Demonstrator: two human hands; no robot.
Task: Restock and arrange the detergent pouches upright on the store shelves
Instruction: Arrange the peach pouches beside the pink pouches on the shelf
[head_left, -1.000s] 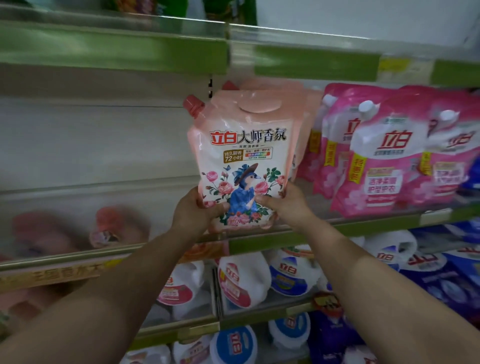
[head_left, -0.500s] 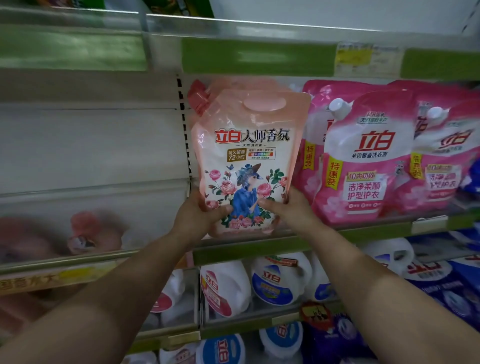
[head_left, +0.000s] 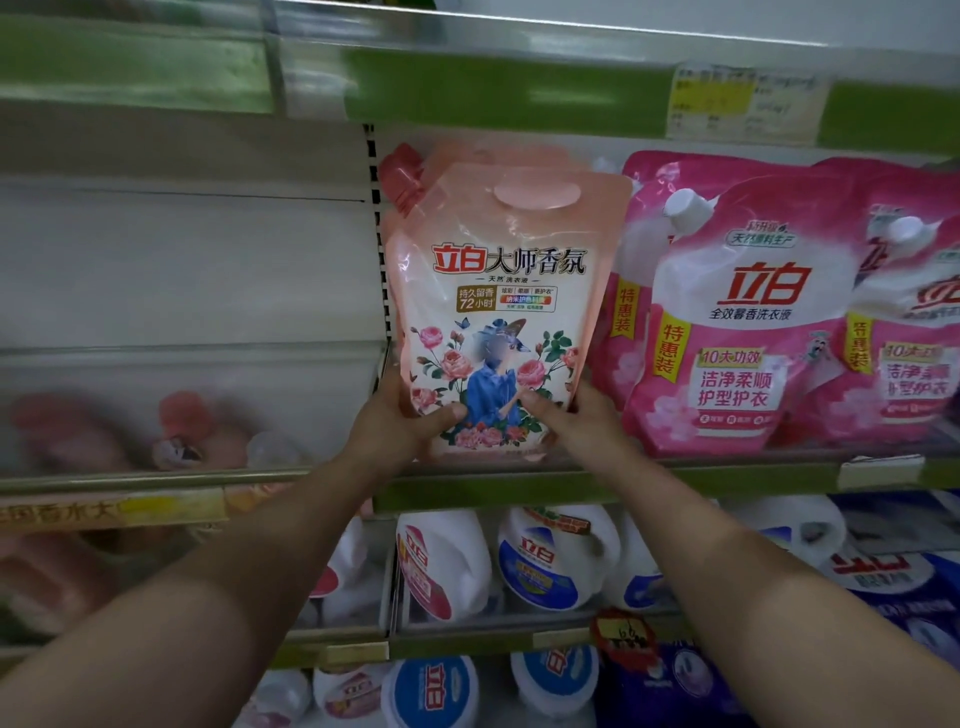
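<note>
Grip: left hand (head_left: 400, 431) and right hand (head_left: 582, 421) are clasping the peach pouch (head_left: 498, 312) low.
Advice: be seating its base flat on the shelf (head_left: 675, 480), left of the pink pouches (head_left: 748, 312).

- We see a pale peach pouch (head_left: 498, 312) printed with pink roses and a blue-dressed figure (red cap at its corner).
- Our neighbouring pouches (head_left: 737, 322) are magenta and white, red lettering.
- Shelf edge (head_left: 675, 480): green.
- Bottles (head_left: 556, 561) below: white, blue labels.

Green-edged shelf (head_left: 649, 480): peach pouch (head_left: 498, 312), pink pouches (head_left: 737, 322) upright.
</note>
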